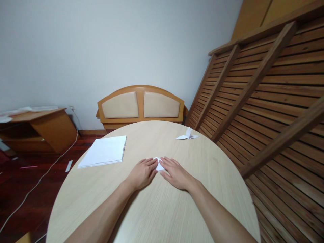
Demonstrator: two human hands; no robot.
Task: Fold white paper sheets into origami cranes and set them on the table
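Note:
A small folded piece of white paper (159,164) lies on the round light-wood table (152,209), mostly covered by my fingers. My left hand (142,172) lies flat over its left side, fingers stretched out and pressing down. My right hand (175,172) rests flat on its right side, fingers also extended. Both hands touch the paper and meet at its tip.
A stack of white paper sheets (104,151) lies at the table's left. A finished white folded paper figure (187,134) sits at the far right edge. Behind stand a wooden headboard (140,105), a slatted bed frame (265,101) and a low cabinet (37,130). A cable (37,182) crosses the floor.

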